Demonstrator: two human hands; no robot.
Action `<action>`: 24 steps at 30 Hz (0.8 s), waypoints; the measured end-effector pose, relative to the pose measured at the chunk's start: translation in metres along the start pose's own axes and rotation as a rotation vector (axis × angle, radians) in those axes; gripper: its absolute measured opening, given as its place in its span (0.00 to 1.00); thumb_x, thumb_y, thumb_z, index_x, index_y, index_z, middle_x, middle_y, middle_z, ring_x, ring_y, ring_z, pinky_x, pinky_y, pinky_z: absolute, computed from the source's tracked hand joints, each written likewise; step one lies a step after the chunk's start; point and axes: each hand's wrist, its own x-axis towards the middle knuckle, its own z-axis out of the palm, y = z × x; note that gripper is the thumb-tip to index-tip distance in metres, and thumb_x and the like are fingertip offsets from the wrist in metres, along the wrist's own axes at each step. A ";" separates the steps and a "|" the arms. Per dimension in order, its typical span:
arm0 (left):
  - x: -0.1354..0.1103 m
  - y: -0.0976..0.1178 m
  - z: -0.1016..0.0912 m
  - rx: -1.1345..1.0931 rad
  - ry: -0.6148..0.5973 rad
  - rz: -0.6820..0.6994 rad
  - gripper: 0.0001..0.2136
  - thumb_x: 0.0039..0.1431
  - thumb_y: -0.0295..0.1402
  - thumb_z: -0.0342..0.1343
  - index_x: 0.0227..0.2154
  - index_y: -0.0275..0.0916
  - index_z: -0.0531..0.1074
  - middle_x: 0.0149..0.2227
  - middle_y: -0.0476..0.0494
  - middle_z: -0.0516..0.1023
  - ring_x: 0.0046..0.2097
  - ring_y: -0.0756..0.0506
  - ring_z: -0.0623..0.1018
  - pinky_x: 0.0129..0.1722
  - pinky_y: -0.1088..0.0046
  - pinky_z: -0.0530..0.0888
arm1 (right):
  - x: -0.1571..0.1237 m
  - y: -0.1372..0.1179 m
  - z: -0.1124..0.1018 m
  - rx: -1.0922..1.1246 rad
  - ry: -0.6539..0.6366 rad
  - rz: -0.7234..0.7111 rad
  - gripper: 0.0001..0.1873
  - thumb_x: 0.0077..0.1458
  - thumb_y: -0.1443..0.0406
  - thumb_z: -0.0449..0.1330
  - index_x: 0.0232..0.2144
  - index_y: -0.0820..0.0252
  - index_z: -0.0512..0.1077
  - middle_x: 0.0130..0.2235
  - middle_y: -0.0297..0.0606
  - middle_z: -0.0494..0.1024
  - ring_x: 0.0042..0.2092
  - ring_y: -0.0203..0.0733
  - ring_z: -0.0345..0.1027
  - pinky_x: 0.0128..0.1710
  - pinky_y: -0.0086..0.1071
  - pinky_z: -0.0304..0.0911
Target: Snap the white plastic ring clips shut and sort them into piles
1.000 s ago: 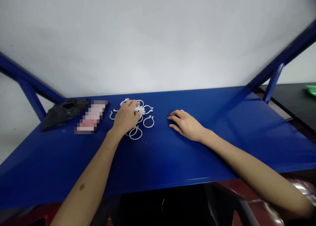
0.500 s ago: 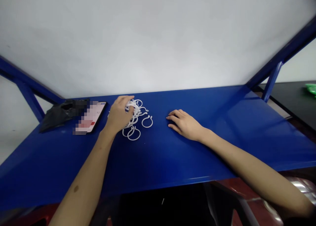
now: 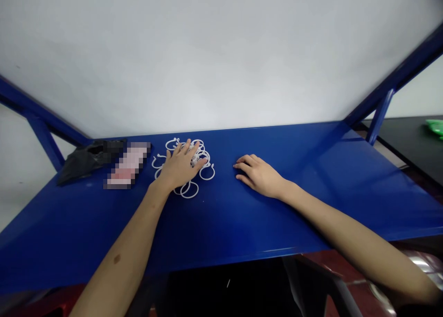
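Note:
A loose pile of white open rings (image 3: 189, 190), which look like plastic curtain rings with small knobbed ends, lies left of centre on the blue table (image 3: 221, 229). Over the pile is my left hand (image 3: 180, 166), palm down with its fingers spread; it covers many of the rings. Whether it presses on them I cannot tell. One ring (image 3: 207, 172) lies at the pile's right side, near my left thumb. My right hand (image 3: 259, 175) rests on the table to the right of the pile, fingers loosely bent and apart, with nothing in it.
A phone (image 3: 128, 164), partly pixelated, lies left of the rings, with a black plastic bag (image 3: 81, 160) beyond it. Blue metal struts (image 3: 380, 116) rise at both table ends. A white wall (image 3: 221, 58) stands behind. At far right a green item (image 3: 435, 128) sits on a dark surface.
My left hand has shifted right and its fingers have spread out flat over the pile, uncovering rings on the left side. My right hand has stayed in place.

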 end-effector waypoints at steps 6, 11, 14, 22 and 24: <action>-0.007 0.016 -0.005 0.024 -0.053 0.028 0.43 0.60 0.64 0.44 0.72 0.49 0.43 0.74 0.40 0.44 0.72 0.24 0.44 0.67 0.33 0.44 | 0.000 0.000 -0.001 -0.004 -0.005 -0.003 0.16 0.67 0.61 0.55 0.53 0.62 0.72 0.52 0.51 0.73 0.49 0.52 0.69 0.51 0.51 0.70; -0.012 0.027 -0.001 -0.048 -0.040 0.094 0.42 0.63 0.61 0.42 0.73 0.46 0.38 0.74 0.40 0.44 0.73 0.28 0.43 0.68 0.36 0.41 | 0.000 0.001 0.000 -0.021 -0.007 -0.005 0.17 0.67 0.61 0.55 0.53 0.64 0.72 0.51 0.51 0.73 0.50 0.52 0.69 0.52 0.50 0.69; -0.011 0.028 0.003 -0.147 -0.038 0.088 0.33 0.70 0.52 0.30 0.73 0.44 0.37 0.73 0.40 0.49 0.74 0.33 0.46 0.70 0.42 0.42 | 0.000 0.002 0.000 0.001 -0.005 -0.004 0.16 0.67 0.61 0.55 0.53 0.62 0.72 0.51 0.51 0.73 0.50 0.52 0.69 0.52 0.51 0.70; 0.000 0.012 0.005 -0.067 0.085 0.004 0.34 0.70 0.51 0.34 0.72 0.37 0.45 0.72 0.34 0.53 0.73 0.31 0.48 0.70 0.42 0.41 | 0.001 0.002 -0.001 0.016 -0.009 0.000 0.16 0.67 0.61 0.56 0.52 0.62 0.72 0.51 0.51 0.74 0.50 0.53 0.69 0.52 0.52 0.70; 0.001 0.006 0.004 -0.022 0.115 -0.041 0.38 0.66 0.57 0.37 0.72 0.39 0.45 0.73 0.34 0.49 0.73 0.29 0.45 0.69 0.39 0.39 | 0.001 0.002 -0.001 0.022 -0.006 0.002 0.16 0.66 0.61 0.56 0.53 0.61 0.72 0.51 0.51 0.74 0.50 0.53 0.69 0.52 0.52 0.70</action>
